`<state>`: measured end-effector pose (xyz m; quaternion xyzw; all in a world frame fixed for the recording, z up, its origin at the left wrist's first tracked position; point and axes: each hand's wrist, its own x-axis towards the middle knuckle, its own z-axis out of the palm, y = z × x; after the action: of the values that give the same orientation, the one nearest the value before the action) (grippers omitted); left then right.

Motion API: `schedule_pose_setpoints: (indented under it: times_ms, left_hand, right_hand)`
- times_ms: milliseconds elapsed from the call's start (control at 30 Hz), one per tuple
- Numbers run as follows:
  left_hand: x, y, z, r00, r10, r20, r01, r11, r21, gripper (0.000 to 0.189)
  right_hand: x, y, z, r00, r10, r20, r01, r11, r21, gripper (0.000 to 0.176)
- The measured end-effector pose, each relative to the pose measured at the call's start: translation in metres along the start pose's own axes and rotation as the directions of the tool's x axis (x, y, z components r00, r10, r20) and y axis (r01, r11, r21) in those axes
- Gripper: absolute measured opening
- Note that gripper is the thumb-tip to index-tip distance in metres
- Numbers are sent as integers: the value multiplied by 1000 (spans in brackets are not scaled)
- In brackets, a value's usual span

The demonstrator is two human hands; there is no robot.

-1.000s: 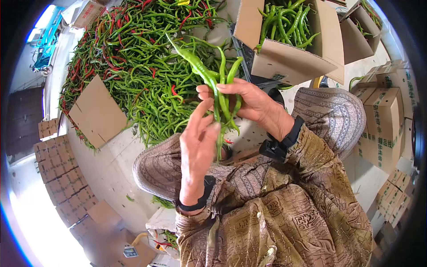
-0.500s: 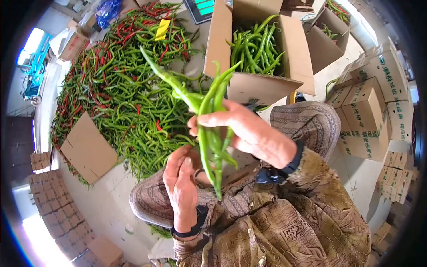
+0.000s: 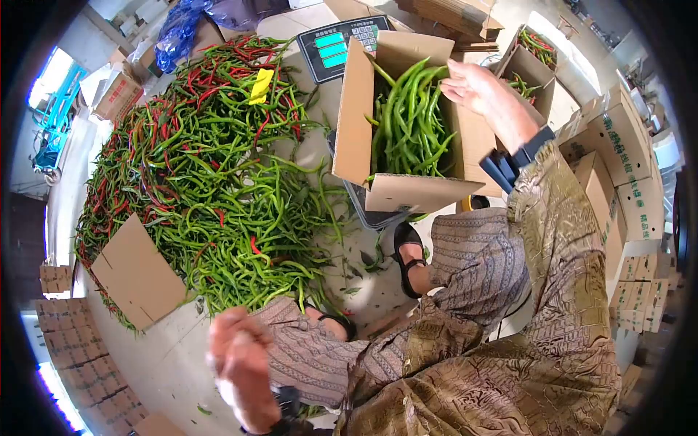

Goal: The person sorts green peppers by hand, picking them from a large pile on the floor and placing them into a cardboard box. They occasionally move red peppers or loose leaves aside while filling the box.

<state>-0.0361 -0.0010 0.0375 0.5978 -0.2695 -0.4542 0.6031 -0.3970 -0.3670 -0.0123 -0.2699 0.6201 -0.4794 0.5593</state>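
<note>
My right hand [image 3: 480, 91] is over the right side of an open cardboard box [image 3: 422, 185], its fingers stretched out beside the green chili peppers [image 3: 411, 123] in it. Nothing shows in its grip. The peppers lie lengthwise in a heap inside the box. My left hand [image 3: 240, 356] hangs above the floor by my left knee, smeared by motion, so its fingers cannot be read. Near it spreads a large pile of green and red chili peppers [image 3: 233, 182] on the floor.
The box stands on a scale, whose display [image 3: 334, 51] is lit green behind it. A yellow tag [image 3: 260, 87] and a cardboard flap [image 3: 138, 272] lie on the pile. Printed cartons [image 3: 640, 196] are stacked at the right, more cartons [image 3: 91, 356] at the left.
My right hand has moved from above my lap up to the box, and the peppers it held are no longer in it. My left hand has moved down and left.
</note>
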Motion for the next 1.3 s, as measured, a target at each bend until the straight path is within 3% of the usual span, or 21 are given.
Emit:
schedule_pose_setpoints:
  times_ms: [67,100,167,233,300,367,400,433,500,567,667,767,833,900,1033,1100,1133,1167,1233,1267,1300]
  left_hand:
    - [12,-1,-28,953,227,-200,-227,974,27,39]
    - [20,5,-59,984,106,-142,-95,992,83,39]
    - [31,-1,-94,989,49,-138,-72,983,-169,38]
    - [42,-16,-106,992,39,-124,-57,988,-146,40]
    - [57,-56,-129,988,49,-144,-4,953,302,41]
    - [72,-108,-152,987,-77,-140,87,994,70,43]
    - [81,-134,-162,985,-152,-84,148,988,-51,43]
    - [87,-151,-166,976,-217,-18,211,962,-172,42]
    - [92,-166,-146,940,-315,-128,330,936,123,38]
    - [96,-188,-137,917,-355,-181,396,864,311,34]
    - [96,-213,-138,922,-358,-144,386,875,294,31]
    - [105,-218,-123,926,-364,-97,377,901,214,29]
    - [120,-216,-114,949,-313,-42,314,920,235,29]
    - [140,-215,-104,961,-275,-10,271,938,218,28]
    - [185,-235,-92,998,-52,45,25,884,467,27]
    - [210,-248,-88,978,147,149,-209,696,687,30]
    - [220,-253,-85,954,225,197,-292,563,773,36]
    - [231,-262,-83,955,224,194,-289,567,771,36]
    - [247,-282,-78,911,316,266,-373,353,858,45]
    - [249,-292,-76,939,223,263,-322,300,898,51]
    - [251,-295,-73,941,217,260,-318,306,897,51]
  right_hand:
    - [2,5,-19,994,30,110,-31,999,7,35]
    - [-4,9,-27,978,30,204,-33,999,11,32]
    - [-33,8,-28,911,-57,408,87,995,-55,16]
    - [-102,-1,-2,873,-62,483,164,971,-172,25]
    - [-149,1,12,775,27,631,202,936,-288,31]
    - [-184,20,26,649,124,751,123,957,-264,31]
    - [-202,31,38,611,173,772,112,947,-301,30]
    - [-218,37,51,597,314,738,-43,931,-361,28]
    - [-217,78,66,462,507,727,-83,841,-534,24]
    - [-208,122,84,426,584,692,-95,789,-607,26]
    - [-179,175,110,394,689,608,-9,664,-747,30]
    - [-126,248,122,577,638,510,-53,652,-756,26]
    - [-94,284,133,617,612,495,-49,657,-752,24]
    - [-73,310,150,781,461,421,-37,708,-705,25]
    - [-43,343,174,828,291,479,152,706,-692,29]
    - [-21,368,178,951,107,292,157,644,-748,34]
    - [-12,373,177,958,148,247,128,551,-825,42]
    - [-7,382,176,958,148,247,129,546,-828,42]
    - [-13,385,183,983,108,151,86,457,-885,48]
    - [-12,382,182,942,303,143,-7,444,-896,54]
    - [-10,387,182,941,307,140,-10,438,-899,54]
